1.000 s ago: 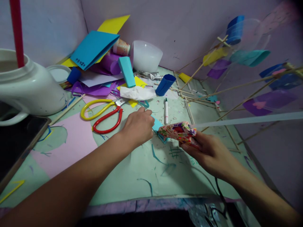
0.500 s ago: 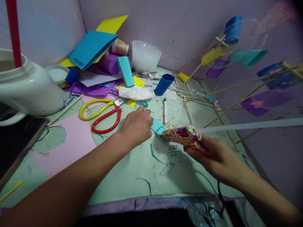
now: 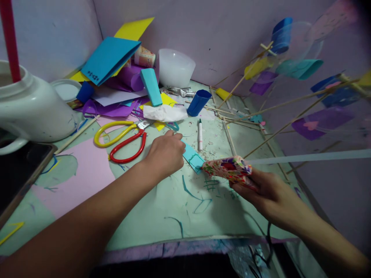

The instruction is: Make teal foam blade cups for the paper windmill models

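Observation:
My left hand [image 3: 164, 153] rests on the green mat and pinches one end of a small teal paper strip [image 3: 193, 157] lying flat there. My right hand [image 3: 268, 195] grips a flower-patterned glue gun [image 3: 228, 168], its nozzle pointing left at the strip's near end, just touching or hovering over it. A translucent glue stick [image 3: 313, 157] juts from the back of the gun toward the right. A black cord [image 3: 268, 239] hangs below my right wrist.
Yellow-and-red scissors [image 3: 121, 139] lie left of my left hand. A white pen [image 3: 199, 135], blue paper cup [image 3: 198, 102], crumpled tissue [image 3: 165, 112], coloured paper pile [image 3: 116, 65] and plastic bowl [image 3: 175, 69] sit behind. White jug [image 3: 31, 108] at left. Sticks with paper pieces [image 3: 290, 69] at right.
My right hand has drawn the glue gun slightly rightward and down along the teal strip. My left hand stays on the strip's far end.

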Motion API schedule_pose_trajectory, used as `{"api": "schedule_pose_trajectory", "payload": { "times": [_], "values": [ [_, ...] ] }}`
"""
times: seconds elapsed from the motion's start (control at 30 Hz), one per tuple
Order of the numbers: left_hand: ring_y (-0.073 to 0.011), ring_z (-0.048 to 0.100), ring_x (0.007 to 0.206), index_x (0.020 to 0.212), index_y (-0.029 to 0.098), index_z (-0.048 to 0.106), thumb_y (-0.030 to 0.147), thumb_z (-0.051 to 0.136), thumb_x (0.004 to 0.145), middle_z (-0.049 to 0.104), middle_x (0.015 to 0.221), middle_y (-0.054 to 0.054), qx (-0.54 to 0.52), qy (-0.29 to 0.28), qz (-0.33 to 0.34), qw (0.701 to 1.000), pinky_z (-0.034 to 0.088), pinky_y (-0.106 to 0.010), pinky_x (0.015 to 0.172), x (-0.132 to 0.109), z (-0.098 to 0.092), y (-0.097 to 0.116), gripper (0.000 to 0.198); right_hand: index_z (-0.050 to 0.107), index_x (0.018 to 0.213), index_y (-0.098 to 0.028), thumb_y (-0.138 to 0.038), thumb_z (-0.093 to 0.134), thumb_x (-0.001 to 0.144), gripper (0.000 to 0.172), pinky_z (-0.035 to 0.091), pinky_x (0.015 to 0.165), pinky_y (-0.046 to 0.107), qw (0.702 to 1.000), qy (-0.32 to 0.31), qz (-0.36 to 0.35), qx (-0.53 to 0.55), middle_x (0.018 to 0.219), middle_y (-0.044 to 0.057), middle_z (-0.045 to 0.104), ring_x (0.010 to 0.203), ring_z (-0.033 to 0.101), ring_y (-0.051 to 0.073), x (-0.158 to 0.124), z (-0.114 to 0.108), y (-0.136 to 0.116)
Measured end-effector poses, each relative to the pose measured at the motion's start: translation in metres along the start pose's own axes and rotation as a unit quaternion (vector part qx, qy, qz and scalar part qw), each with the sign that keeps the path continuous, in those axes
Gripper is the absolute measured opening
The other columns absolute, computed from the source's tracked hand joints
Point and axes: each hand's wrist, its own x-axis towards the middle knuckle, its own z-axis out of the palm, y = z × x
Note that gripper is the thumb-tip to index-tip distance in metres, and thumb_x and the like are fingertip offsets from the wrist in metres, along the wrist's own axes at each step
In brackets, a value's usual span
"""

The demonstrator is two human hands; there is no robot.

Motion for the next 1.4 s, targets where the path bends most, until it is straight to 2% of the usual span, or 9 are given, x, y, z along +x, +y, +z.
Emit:
{"api": "schedule_pose_trajectory", "payload": {
  "times": [0.2, 0.3, 0.47, 0.53, 0.63, 0.77, 0.9, 1.1, 1.4],
  "values": [
    [-0.0255, 0.053, 0.094, 0.077, 0.017, 0.068, 0.016, 0.044, 0.082, 0.064, 0.101, -0.006, 0.005, 0.0, 0.002, 1.0, 0.037, -0.032, 0.055, 0.0, 0.001, 0.0, 0.025, 0.068, 0.096, -0.022, -0.032, 0.062, 0.076, 0.024, 0.054, 0.065, 0.033, 0.998, 0.029, 0.032, 0.037, 0.074, 0.004, 0.069, 0.075, 0.065, 0.025, 0.001, -0.005, 0.002],
    [-0.0249, 0.052, 0.093, 0.076, 0.018, 0.067, 0.017, 0.044, 0.083, 0.064, 0.101, -0.006, 0.007, 0.004, -0.001, 1.0, 0.035, -0.032, 0.054, 0.001, 0.002, -0.001, 0.025, 0.068, 0.092, -0.022, -0.035, 0.064, 0.073, 0.024, 0.052, 0.059, 0.029, 0.991, 0.075, 0.053, 0.097, 0.074, 0.003, 0.068, 0.07, 0.064, 0.022, 0.002, -0.008, -0.002],
    [-0.0237, 0.052, 0.09, 0.074, 0.018, 0.067, 0.018, 0.043, 0.084, 0.063, 0.096, -0.005, 0.008, 0.011, 0.002, 1.0, 0.032, -0.032, 0.051, 0.001, 0.003, -0.002, 0.027, 0.067, 0.09, -0.018, -0.041, 0.065, 0.072, 0.03, 0.027, 0.034, 0.02, 0.961, 0.172, 0.134, 0.173, 0.051, -0.004, 0.048, 0.038, 0.037, 0.008, 0.002, -0.007, -0.003],
    [-0.0231, 0.051, 0.089, 0.074, 0.018, 0.067, 0.018, 0.042, 0.085, 0.063, 0.096, -0.005, 0.008, 0.015, 0.004, 1.0, 0.032, -0.032, 0.051, 0.001, 0.004, -0.002, 0.027, 0.067, 0.085, -0.017, -0.042, 0.065, 0.07, 0.029, 0.025, 0.034, 0.02, 0.959, 0.158, 0.139, 0.19, 0.05, -0.004, 0.047, 0.037, 0.033, 0.007, 0.0, -0.004, -0.004],
    [-0.0228, 0.051, 0.087, 0.073, 0.019, 0.067, 0.02, 0.042, 0.086, 0.063, 0.094, -0.005, 0.005, 0.02, 0.005, 1.0, 0.031, -0.032, 0.051, 0.001, 0.005, -0.003, 0.028, 0.069, 0.083, -0.017, -0.039, 0.067, 0.069, 0.026, 0.036, 0.037, 0.022, 0.966, 0.105, 0.127, 0.197, 0.053, -0.001, 0.055, 0.042, 0.044, 0.011, -0.004, 0.0, -0.006],
    [-0.0235, 0.052, 0.088, 0.074, 0.019, 0.068, 0.022, 0.041, 0.087, 0.064, 0.098, -0.006, 0.005, 0.025, 0.009, 1.0, 0.034, -0.032, 0.052, 0.001, 0.004, -0.003, 0.03, 0.068, 0.093, -0.02, -0.038, 0.069, 0.067, 0.032, 0.054, 0.064, 0.033, 0.965, 0.103, 0.098, 0.221, 0.078, 0.006, 0.07, 0.075, 0.065, 0.024, -0.008, 0.005, -0.006],
    [-0.0245, 0.053, 0.089, 0.073, 0.018, 0.068, 0.023, 0.042, 0.087, 0.065, 0.099, -0.006, 0.008, 0.021, 0.008, 1.0, 0.033, -0.033, 0.051, 0.001, 0.003, -0.002, 0.03, 0.067, 0.099, -0.02, -0.038, 0.067, 0.071, 0.033, 0.053, 0.082, 0.041, 0.97, 0.088, 0.077, 0.211, 0.096, 0.009, 0.073, 0.095, 0.065, 0.03, -0.007, 0.011, 0.0],
    [-0.0241, 0.053, 0.088, 0.074, 0.018, 0.068, 0.022, 0.042, 0.087, 0.065, 0.1, -0.006, 0.008, 0.022, 0.009, 1.0, 0.032, -0.032, 0.051, 0.001, 0.003, -0.002, 0.029, 0.062, 0.111, -0.02, -0.036, 0.059, 0.08, 0.036, 0.053, 0.082, 0.041, 0.981, 0.064, 0.049, 0.179, 0.099, 0.008, 0.071, 0.095, 0.065, 0.029, -0.007, 0.018, 0.011],
    [-0.0241, 0.053, 0.09, 0.074, 0.019, 0.068, 0.022, 0.042, 0.086, 0.065, 0.103, -0.005, 0.016, 0.025, 0.004, 1.0, 0.033, -0.032, 0.051, 0.002, 0.005, -0.002, 0.029, 0.065, 0.104, -0.022, -0.039, 0.059, 0.079, 0.03, 0.054, 0.072, 0.04, 0.992, 0.066, 0.033, 0.105, 0.089, 0.006, 0.072, 0.084, 0.066, 0.029, -0.008, 0.02, 0.014]
  ]
}}
